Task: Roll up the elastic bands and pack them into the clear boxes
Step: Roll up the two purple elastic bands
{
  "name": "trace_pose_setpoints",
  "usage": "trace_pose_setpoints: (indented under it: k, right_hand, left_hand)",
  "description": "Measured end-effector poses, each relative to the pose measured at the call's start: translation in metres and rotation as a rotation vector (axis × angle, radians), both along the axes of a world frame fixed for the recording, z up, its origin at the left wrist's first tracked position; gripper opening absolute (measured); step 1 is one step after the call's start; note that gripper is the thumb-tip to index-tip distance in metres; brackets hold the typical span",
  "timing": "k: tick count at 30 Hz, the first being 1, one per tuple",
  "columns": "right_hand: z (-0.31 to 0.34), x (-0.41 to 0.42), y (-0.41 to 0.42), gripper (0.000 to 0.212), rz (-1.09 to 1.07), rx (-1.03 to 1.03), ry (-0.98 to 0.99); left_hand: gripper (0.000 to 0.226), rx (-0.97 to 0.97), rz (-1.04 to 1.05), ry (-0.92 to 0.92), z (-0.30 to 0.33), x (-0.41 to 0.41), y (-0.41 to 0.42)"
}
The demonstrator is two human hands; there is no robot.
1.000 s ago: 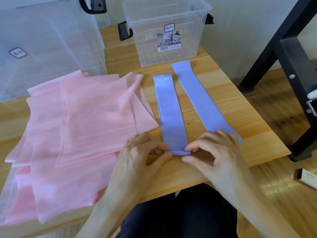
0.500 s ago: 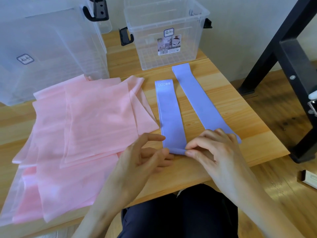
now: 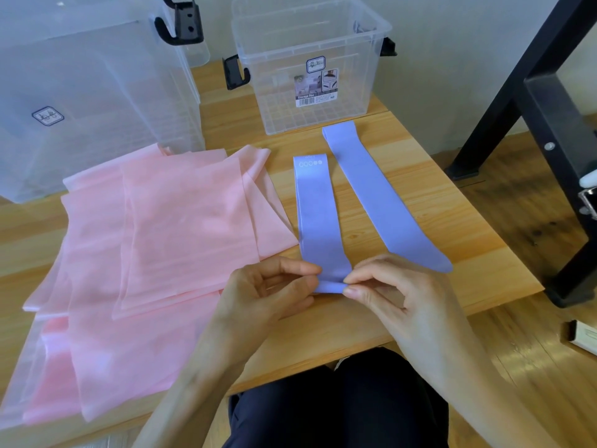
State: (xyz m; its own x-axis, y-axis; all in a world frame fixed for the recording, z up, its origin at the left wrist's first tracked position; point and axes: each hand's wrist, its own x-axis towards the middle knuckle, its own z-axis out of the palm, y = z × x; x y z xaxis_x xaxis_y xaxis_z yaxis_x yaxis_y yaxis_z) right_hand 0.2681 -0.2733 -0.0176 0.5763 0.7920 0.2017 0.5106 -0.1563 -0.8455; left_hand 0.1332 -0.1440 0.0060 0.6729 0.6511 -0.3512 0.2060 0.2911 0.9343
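Note:
Two flat lilac elastic bands lie side by side on the wooden table (image 3: 371,321). The left band (image 3: 318,221) has its near end folded over into a small roll. My left hand (image 3: 268,292) pinches the left side of that roll and my right hand (image 3: 387,289) pinches its right side. The right band (image 3: 381,198) lies flat and untouched, slanting away towards a small clear box (image 3: 310,66) with black latches at the back. A larger clear box (image 3: 90,92) stands at the back left.
A pile of wide pink elastic sheets (image 3: 155,253) covers the left half of the table, next to my left hand. A black metal frame (image 3: 546,130) stands on the wooden floor to the right. A small box (image 3: 581,337) lies on the floor.
The near end of the left lilac band has been turned over into a slightly thicker roll. My left hand came back onto the roll after lifting off briefly.

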Motion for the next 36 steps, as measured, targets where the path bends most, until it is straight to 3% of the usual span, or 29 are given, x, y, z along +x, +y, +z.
trace_pose_setpoints:
  k: [2,7,9,13,15,36]
  right_hand:
    - [-0.001,-0.001,0.000,0.001,-0.017,0.034,0.087]
    - [0.000,-0.007,0.003,0.012,-0.046,0.048,0.028]
    - [0.002,-0.008,0.002,0.003,-0.050,0.036,0.085]
    - [0.015,-0.005,0.001,0.020,-0.115,0.115,0.659]
    - [0.019,-0.002,0.004,0.021,-0.142,0.128,0.766]
    - [0.010,-0.003,0.026,0.012,-0.112,0.040,0.646]
  left_hand:
    - [0.019,-0.014,-0.005,-0.012,0.002,0.001,-0.001]
    - [0.014,-0.023,0.017,-0.044,0.003,0.003,-0.004]
    - [0.016,-0.015,0.022,-0.056,0.002,0.002,-0.005]
    - [0.016,-0.013,0.047,-0.064,0.001,0.001,-0.005]
    - [0.016,-0.005,0.037,-0.061,0.000,0.000,-0.005]
    - [0.019,0.037,-0.020,0.026,0.002,-0.001,-0.007]
